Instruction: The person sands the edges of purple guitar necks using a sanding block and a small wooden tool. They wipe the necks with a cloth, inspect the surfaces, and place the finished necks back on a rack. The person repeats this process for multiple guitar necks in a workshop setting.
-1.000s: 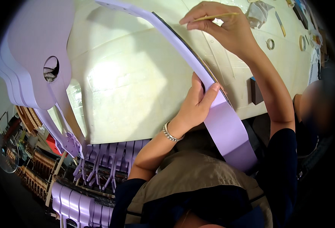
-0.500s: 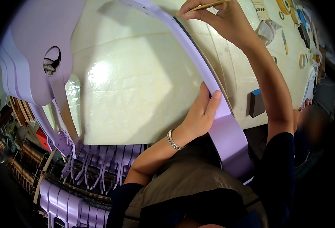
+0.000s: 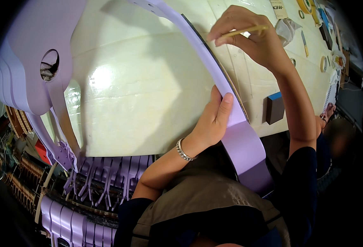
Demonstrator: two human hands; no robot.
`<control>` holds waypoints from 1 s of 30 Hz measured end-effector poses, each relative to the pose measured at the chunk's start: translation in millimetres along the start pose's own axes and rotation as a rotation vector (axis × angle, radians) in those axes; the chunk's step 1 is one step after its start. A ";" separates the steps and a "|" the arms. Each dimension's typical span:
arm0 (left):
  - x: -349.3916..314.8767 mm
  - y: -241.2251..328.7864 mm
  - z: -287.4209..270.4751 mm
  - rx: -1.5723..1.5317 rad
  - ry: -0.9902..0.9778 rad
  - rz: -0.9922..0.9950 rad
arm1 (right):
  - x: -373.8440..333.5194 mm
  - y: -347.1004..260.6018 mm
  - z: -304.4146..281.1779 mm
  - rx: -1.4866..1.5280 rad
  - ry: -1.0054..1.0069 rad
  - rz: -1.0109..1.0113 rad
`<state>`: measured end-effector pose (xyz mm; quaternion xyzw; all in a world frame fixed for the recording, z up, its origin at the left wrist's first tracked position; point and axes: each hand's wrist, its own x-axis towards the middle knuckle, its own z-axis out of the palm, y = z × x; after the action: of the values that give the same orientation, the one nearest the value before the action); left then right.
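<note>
A lilac-painted small guitar (image 3: 244, 144) lies slanted before me, its body against my lap and its neck running up and left over the table. My left hand (image 3: 215, 117) is closed around the neck close to the body, thumb on top. A dark strip and a tan edge run along the right side of the neck. My right hand (image 3: 249, 39) pinches a thin yellowish stick (image 3: 245, 31), perhaps a fine brush. Its fingertips are slightly blurred and hover beside the dark strip; I cannot tell whether the tip touches it.
A pale covered table (image 3: 119, 107) spans the middle. Stacked lilac guitars (image 3: 27, 70) stand at the left, and more lilac ones (image 3: 66, 212) hang lower left. A dark blue-topped block (image 3: 275, 108), a knife (image 3: 305, 44) and tape rolls (image 3: 306, 5) lie right. Another person's hand (image 3: 329, 111) shows far right.
My right hand with the stick has moved down along the neck from near its upper end. My left hand keeps its hold; the whole view has shifted slightly.
</note>
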<state>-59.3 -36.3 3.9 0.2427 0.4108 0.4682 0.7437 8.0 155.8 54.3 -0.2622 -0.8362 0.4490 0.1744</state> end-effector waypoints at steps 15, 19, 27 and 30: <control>2.2 1.0 3.6 0.012 0.099 0.017 | -60.8 -19.5 -5.1 -0.119 -0.054 -0.121; 1.9 -4.0 1.5 -0.016 0.103 0.008 | -75.4 -21.2 -4.1 -0.174 -0.040 -0.133; 2.7 -5.3 2.1 -0.020 0.138 -0.003 | -103.3 -35.6 -5.4 -0.073 -0.023 0.000; 3.2 -3.1 3.6 -0.032 0.141 0.001 | -106.8 -33.3 -1.9 -0.111 0.020 -0.003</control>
<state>-54.0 -34.7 2.3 0.1973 0.4546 0.4908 0.7166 85.3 78.2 77.4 -0.2746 -0.8584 0.3992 0.1687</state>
